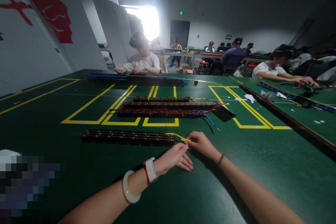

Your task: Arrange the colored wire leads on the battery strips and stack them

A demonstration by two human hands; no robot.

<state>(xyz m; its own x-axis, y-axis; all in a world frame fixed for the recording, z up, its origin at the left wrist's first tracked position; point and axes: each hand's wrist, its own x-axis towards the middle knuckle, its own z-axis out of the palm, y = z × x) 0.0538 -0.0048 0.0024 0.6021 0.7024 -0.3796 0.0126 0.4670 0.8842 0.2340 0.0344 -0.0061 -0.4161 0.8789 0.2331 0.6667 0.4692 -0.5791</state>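
A long dark strip with thin lengthwise wires and small bright spots lies across the green table. Yellow wires come out of its right end. My right hand pinches the tip of these wires between thumb and fingers. Just left of it, my left hand has thumb and forefinger pressed together close to the wire ends, its other fingers stretched out; what lies in that pinch is too small to make out. A watch band and a pale bangle are on the left wrist.
Three similar strips with red, blue and yellow wires lie beyond, near a black piece. A long brown bar runs along the right. Dark bars lie at the far edge before a seated person. Another person works at right.
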